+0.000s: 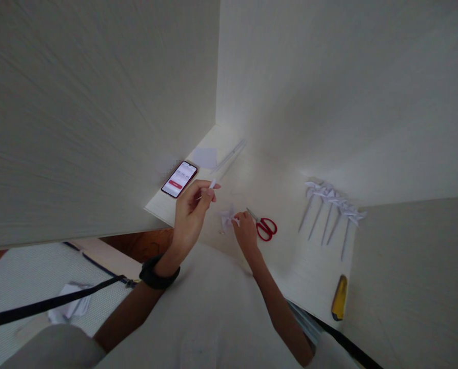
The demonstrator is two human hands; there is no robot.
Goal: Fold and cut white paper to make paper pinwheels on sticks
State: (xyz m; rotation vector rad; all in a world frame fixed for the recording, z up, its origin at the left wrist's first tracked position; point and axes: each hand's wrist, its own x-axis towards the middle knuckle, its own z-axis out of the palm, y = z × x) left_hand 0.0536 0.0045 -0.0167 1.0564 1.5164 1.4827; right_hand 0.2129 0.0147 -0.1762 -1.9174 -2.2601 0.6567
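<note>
Left hand (190,207) pinches a small white stick (212,184) above the worktop (290,256); right hand (245,228) grips a folded paper pinwheel (227,217) beside red scissors (265,227).

phone (179,179) near the desk's (290,266) left edge; scissors (265,227) mid-desk, just right of the right hand (245,231); paper pinwheels (332,210) toward the right edge; knife (339,297) at the front-right corner.
</note>
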